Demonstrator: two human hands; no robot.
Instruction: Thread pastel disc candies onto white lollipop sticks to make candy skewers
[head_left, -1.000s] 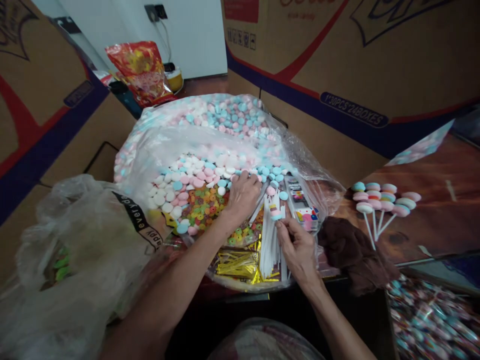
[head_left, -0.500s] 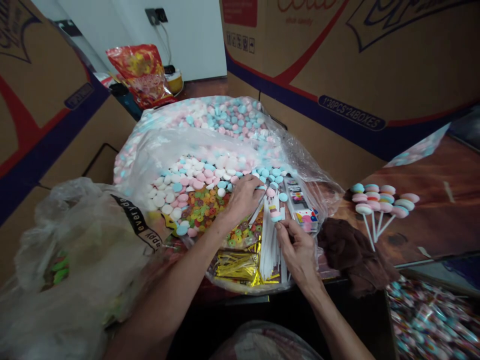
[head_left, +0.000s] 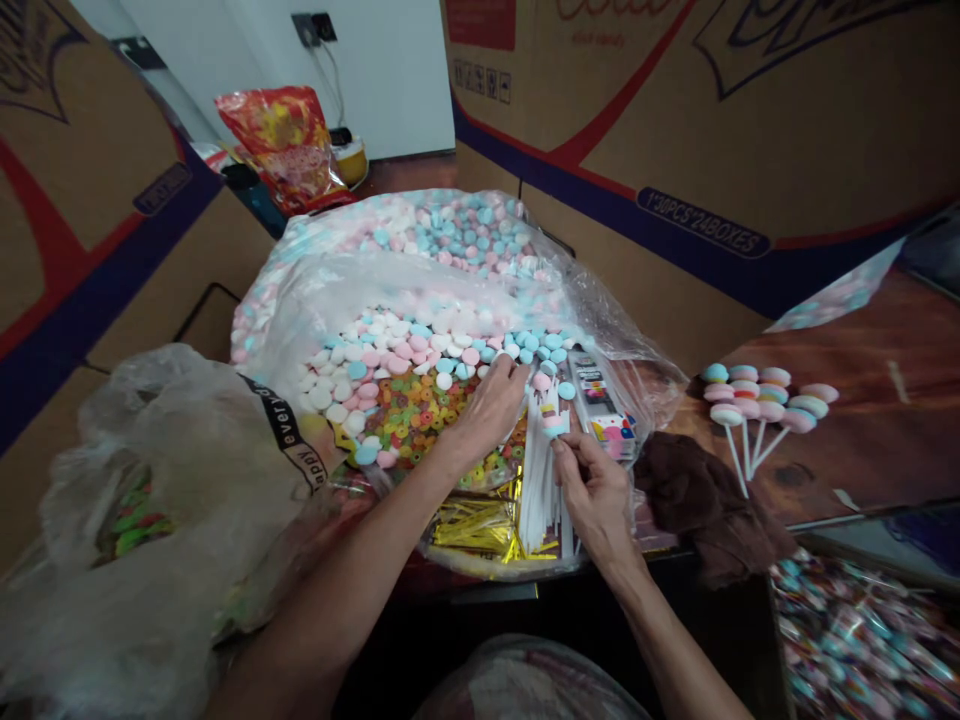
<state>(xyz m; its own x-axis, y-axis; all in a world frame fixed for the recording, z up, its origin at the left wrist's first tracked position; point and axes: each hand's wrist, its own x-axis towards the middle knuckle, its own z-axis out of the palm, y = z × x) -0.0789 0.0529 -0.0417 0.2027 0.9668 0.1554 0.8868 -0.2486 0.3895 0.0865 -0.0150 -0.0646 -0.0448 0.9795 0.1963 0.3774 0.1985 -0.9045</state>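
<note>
Fingers, right hand (head_left: pixel 600 490): narrow, pinched at the base of a small candy stack (head_left: pixel 553 426), above the white sticks (head_left: pixel 536 490).
Fingers, left hand (head_left: pixel 487 405): bent at the near edge of the loose candies (head_left: pixel 390 345), beside a white piece (head_left: pixel 512 351); whether they grip it cannot be told.
Support of stack: best given by a light, steady pinch low down, with the layers level and their faces unsqueezed, as firm pressure could tip or chip them.
Selection of candy: best made from the near edge, one piece by its rim, clear of the gummy rings (head_left: pixel 409 410).
Stack, appearance: short and layered, pale blue at the bottom, with white, pink and yellow tones above; exact layers too small to tell.
Loose candies, appearance: round, domed, matt, in white, pink and pale blue, partly under clear plastic (head_left: pixel 622 320).
Lollipops (head_left: pixel 771 395): clustered on the worktop (head_left: pixel 817 470) to the right, pastel discs on white stems, beyond a brown cloth (head_left: pixel 694 490).
Gold ties (head_left: pixel 472 525): bundled left of the white sticks.
</note>
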